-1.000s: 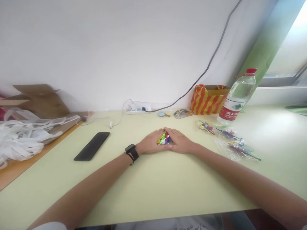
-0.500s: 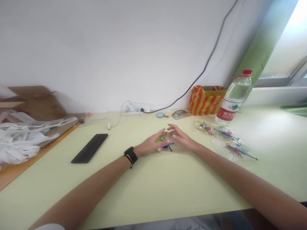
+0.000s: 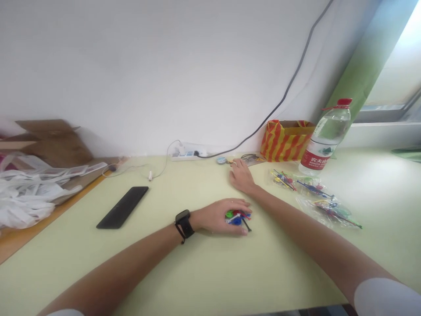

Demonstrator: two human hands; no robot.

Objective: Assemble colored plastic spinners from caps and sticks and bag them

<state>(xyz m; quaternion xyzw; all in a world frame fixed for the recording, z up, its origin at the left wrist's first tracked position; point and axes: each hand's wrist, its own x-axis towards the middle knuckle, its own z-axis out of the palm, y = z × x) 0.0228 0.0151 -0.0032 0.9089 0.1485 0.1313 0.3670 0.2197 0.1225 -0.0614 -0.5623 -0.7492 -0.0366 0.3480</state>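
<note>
My left hand (image 3: 221,216), with a black watch on its wrist, curls around a small bunch of coloured plastic pieces (image 3: 236,221) low over the table. Green, blue, red, white and black parts show between thumb and fingers; the palm hides the rest. Farther back, my right hand (image 3: 242,176) reaches toward the wall with its fingers bent down. Its fingertips are at a small yellow-orange item (image 3: 230,161) beside a round light-blue item (image 3: 221,160). What lies under those fingers is hidden.
Clear bags of coloured plastic parts (image 3: 337,213) lie right of my right forearm. Behind them stand a water bottle (image 3: 324,140) and a red-yellow striped bag (image 3: 286,141). A black flat slab (image 3: 123,207), a power strip (image 3: 189,152) and white plastic bags (image 3: 36,188) are leftward.
My right hand has moved away from my left, back to the small items near the wall. My left hand has shifted right and nearer, and the coloured pieces have moved with it.
</note>
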